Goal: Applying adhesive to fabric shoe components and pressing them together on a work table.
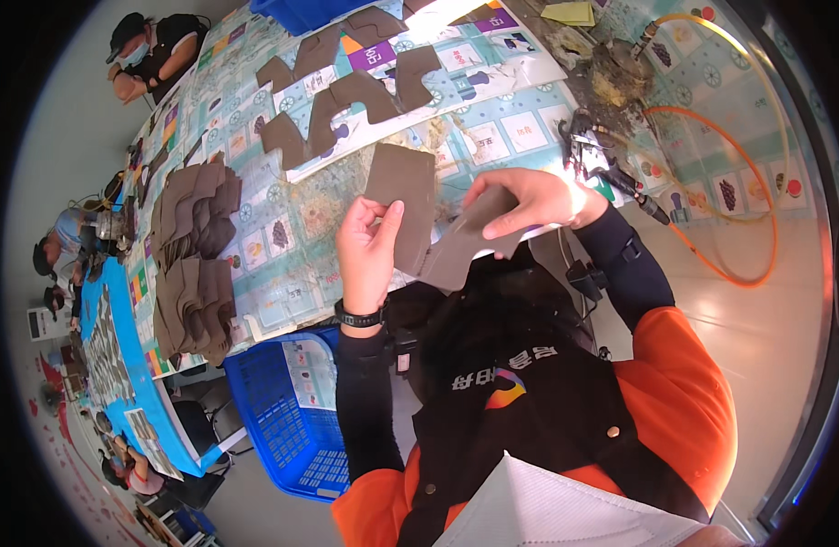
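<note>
A flat grey-brown cut piece, like leather or thick fabric, is held up in front of me at the table's near edge. It bends in a V, with a line of small marks near the low point. My left hand pinches its left limb, thumb on top. On the right limb my right hand has thumb and fingers closed round the edge; some of those fingers are hidden. Beyond my hands, similar zigzag pieces lie spread on a white board.
Two stacks of brown cut pieces, an upper stack and a lower stack, stand at the table's left. A blue basket is below the edge. At right are a black tool and an orange hose. People sit at far left.
</note>
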Demonstrator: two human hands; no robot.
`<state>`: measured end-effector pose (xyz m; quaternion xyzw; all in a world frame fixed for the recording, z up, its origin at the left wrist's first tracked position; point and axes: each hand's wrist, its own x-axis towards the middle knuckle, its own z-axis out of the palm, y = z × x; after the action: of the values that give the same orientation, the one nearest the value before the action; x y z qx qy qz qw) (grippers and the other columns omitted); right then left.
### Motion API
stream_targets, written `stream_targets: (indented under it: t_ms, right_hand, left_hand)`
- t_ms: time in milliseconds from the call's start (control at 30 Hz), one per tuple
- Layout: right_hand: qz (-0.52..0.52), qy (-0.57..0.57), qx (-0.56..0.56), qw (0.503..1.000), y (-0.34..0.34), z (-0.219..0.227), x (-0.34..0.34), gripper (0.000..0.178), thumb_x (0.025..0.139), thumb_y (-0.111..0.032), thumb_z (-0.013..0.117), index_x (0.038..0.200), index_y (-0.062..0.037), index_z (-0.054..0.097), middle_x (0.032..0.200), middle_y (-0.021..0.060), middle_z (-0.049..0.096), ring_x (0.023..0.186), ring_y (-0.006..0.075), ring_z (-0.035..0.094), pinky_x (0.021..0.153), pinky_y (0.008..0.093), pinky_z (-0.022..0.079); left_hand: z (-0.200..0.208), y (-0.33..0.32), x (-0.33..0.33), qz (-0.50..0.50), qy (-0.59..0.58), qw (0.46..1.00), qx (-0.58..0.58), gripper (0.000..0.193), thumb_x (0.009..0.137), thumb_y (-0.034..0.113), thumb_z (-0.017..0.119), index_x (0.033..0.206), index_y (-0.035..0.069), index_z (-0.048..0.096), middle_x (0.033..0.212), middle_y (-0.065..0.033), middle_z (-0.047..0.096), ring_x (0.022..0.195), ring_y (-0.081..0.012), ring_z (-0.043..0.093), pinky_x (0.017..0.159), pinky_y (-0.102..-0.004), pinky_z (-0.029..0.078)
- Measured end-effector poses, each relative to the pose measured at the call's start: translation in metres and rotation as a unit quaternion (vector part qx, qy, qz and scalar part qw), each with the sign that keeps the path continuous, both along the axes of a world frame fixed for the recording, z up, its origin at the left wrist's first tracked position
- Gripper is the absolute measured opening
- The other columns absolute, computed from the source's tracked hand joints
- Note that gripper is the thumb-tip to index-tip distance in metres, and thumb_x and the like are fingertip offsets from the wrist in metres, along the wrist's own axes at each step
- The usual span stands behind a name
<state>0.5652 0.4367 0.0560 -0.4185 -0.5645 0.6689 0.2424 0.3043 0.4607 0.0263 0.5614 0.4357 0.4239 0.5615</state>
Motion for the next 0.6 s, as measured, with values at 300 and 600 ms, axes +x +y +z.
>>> stream_targets:
  t_ms: [300,600]
  right_hand:
    - [-0.190,-0.151,0.133,0.961,0.045,-0.029,0.013,0.034,0.080,-0.009,0.073,0.109,0.0006,0.058,0.083,0.0106,0.063,0.068,0.0161,0.064,0.054,0.0284,0.053]
    - [-0.201,-0.261,0.256,0.909,0.060,-0.033,0.003,0.036,0.078,-0.011,0.074,0.109,-0.0012,0.058,0.068,0.0059,0.054,0.063,0.0159,0.053,0.059,0.0343,0.041]
  left_hand:
    - [-0.021,0.001,0.014,0.084,-0.007,0.996,-0.028,0.036,0.089,0.002,0.065,0.117,-0.003,0.043,0.096,-0.0110,0.065,0.072,-0.0130,0.065,0.059,-0.0250,0.055]
    - [-0.020,0.031,-0.010,0.071,0.019,0.994,-0.075,0.027,0.095,0.005,0.058,0.116,-0.005,0.045,0.086,-0.0138,0.064,0.065,-0.0171,0.067,0.055,-0.0269,0.056]
